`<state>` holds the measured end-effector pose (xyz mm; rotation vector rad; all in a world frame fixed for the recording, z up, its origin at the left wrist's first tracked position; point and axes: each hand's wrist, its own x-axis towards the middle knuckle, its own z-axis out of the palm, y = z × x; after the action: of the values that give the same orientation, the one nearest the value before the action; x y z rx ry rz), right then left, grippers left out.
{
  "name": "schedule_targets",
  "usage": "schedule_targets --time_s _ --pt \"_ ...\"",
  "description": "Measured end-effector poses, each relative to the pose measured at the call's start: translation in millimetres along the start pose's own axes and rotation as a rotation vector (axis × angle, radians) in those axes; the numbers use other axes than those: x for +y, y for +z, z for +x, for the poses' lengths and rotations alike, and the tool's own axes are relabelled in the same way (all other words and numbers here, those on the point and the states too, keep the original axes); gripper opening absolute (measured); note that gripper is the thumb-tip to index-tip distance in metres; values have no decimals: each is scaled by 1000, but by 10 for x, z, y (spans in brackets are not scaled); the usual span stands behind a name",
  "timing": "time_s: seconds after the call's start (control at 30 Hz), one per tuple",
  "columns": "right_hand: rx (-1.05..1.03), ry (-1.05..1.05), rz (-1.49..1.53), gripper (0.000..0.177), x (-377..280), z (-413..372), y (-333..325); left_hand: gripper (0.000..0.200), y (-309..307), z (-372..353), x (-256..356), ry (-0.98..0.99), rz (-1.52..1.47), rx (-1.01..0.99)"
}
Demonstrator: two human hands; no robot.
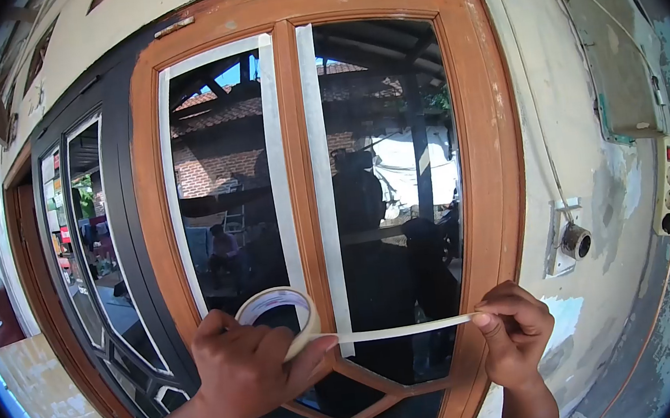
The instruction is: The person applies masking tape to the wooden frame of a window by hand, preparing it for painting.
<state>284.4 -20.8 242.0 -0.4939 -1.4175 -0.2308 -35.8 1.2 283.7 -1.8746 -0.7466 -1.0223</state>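
My left hand [245, 364] is wrapped round a roll of masking tape [308, 330], its thumb pressed near where the strip leaves the roll. A pulled-out tape strip [405, 331] runs taut and nearly level to my right hand [515, 333], which pinches its free end between thumb and fingers. Behind both hands is an orange-brown wooden window frame [299, 172] with dark glass panes [392, 284]. Pale tape [278, 158] lines the top and both sides of the left pane. Another pale strip [319, 170] runs down the left edge of the right pane.
To the left stands a dark-framed window [127, 231] beside a brown doorway [58, 295]. On the right wall are a grey metal box [608, 50], a power strip [667, 186] with an orange cable, and a round pipe fitting [575, 241].
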Motion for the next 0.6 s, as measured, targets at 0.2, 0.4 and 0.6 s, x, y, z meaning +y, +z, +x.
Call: schedule_targets --time_s 0.2,0.4,0.6 --pt "122 25 -43 16 88 723 211 23 -9 494 -375 105 48 186" --pt "117 -47 -183 30 150 2067 365 31 -249 1583 -925 -120 156 64" --pt "153 -7 -310 23 378 3119 510 42 -119 2402 -1138 -114 307 280"
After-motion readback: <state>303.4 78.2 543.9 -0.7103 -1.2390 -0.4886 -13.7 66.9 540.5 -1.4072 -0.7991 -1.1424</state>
